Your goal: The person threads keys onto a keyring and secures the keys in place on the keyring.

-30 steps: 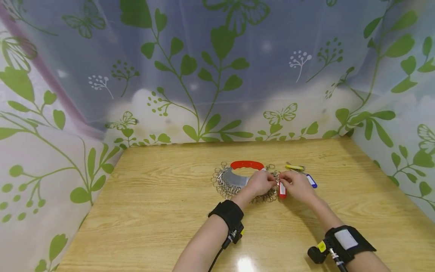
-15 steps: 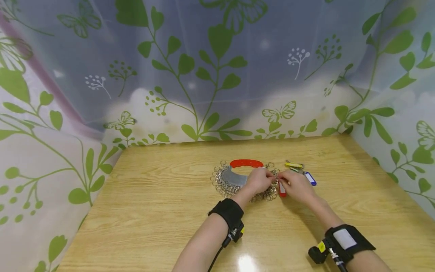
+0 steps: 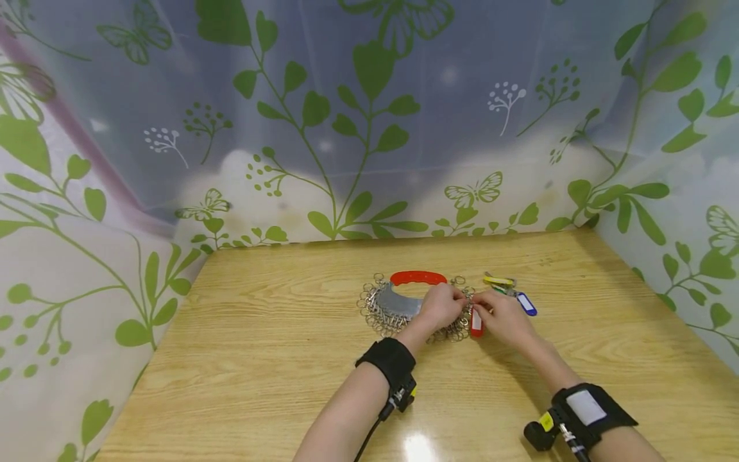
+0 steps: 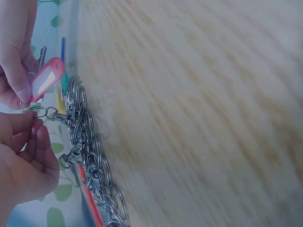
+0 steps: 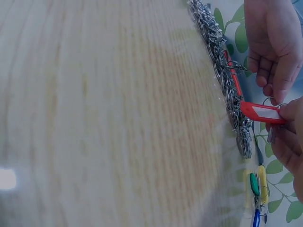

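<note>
A curved grey metal plate with a red handle (image 3: 418, 278) lies on the table, its edge hung with many metal clasps and split rings (image 3: 392, 321). My left hand (image 3: 443, 305) pinches one split ring (image 4: 40, 112) at the plate's right end, its clasp still joined to the bunch. Close against it, my right hand (image 3: 505, 316) pinches a red key tag (image 5: 260, 112) with a white label by its small ring. A key (image 5: 271, 135) hangs beside the tag, partly hidden by my fingers. Whether the tag's ring and the split ring are linked cannot be made out.
Right of my hands lie a yellow tag (image 3: 499, 281), a green tag (image 5: 254, 183) and a blue key tag (image 3: 526, 304) with keys. The wooden table (image 3: 277, 359) meets a leaf-patterned curtain (image 3: 323, 128) at the back and sides.
Both hands stay nearly in place. The red tag has swung slightly and now hangs more upright below my right fingertips. The head view has shifted a little.
</note>
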The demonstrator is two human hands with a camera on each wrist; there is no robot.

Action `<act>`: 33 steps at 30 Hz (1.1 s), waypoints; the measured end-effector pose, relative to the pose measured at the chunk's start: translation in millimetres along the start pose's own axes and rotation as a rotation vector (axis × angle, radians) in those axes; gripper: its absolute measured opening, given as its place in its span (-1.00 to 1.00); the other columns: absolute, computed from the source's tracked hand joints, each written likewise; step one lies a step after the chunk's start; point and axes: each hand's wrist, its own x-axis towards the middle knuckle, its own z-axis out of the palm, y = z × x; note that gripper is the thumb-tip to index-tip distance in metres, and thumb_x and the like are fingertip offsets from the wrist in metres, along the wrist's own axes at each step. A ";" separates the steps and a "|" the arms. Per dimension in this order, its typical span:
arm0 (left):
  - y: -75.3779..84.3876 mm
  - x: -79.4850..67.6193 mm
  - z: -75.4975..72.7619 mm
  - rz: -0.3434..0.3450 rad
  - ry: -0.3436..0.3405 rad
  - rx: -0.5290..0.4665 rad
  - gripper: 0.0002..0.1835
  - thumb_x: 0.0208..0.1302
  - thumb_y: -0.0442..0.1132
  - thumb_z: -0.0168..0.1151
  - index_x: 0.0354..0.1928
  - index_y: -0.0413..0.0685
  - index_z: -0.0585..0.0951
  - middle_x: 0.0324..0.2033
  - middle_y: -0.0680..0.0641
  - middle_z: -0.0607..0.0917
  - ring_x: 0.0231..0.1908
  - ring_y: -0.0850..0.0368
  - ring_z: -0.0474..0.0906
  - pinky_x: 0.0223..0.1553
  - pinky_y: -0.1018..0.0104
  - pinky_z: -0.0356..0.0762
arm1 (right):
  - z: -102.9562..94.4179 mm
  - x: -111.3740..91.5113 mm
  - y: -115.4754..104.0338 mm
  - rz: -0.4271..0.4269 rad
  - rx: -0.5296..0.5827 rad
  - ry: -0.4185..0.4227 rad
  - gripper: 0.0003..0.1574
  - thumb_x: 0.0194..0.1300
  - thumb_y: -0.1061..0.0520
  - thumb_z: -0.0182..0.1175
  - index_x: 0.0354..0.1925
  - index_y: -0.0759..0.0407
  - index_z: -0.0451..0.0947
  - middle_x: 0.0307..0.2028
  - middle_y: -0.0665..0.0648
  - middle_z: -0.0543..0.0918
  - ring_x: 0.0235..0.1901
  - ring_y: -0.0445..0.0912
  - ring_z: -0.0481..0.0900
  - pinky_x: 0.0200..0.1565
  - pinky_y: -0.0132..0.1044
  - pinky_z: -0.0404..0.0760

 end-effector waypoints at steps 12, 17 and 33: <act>-1.5 -1.4 0.3 0.167 -0.051 0.265 -0.82 0.30 -0.21 0.14 -0.17 0.04 0.71 -0.32 0.09 0.69 -0.37 0.28 0.55 -0.35 0.48 0.43 | -2.1 2.3 2.7 0.059 0.007 -0.002 -0.93 0.16 0.33 0.20 -0.33 0.31 0.61 -0.41 0.16 0.66 -0.42 0.02 0.59 -0.37 -0.09 0.52; -1.0 -1.6 1.6 0.132 -0.025 0.192 -0.80 0.31 -0.17 0.13 -0.32 -0.01 0.72 -0.62 0.12 0.56 -0.61 0.31 0.35 -0.50 0.51 0.27 | -1.5 2.5 0.9 0.071 -0.001 0.015 -0.93 0.17 0.33 0.20 -0.33 0.31 0.60 -0.42 0.16 0.65 -0.43 0.00 0.58 -0.40 -0.11 0.51; -1.2 -1.0 1.1 0.055 -0.002 0.122 -0.67 0.33 -0.14 0.12 -0.58 -0.08 0.63 -0.83 0.11 0.19 -0.78 0.24 0.06 -0.64 0.44 0.08 | 1.4 0.7 -7.2 0.022 -0.052 0.016 -0.93 0.15 0.33 0.22 -0.32 0.29 0.58 -0.41 0.16 0.63 -0.43 0.01 0.59 -0.42 -0.12 0.53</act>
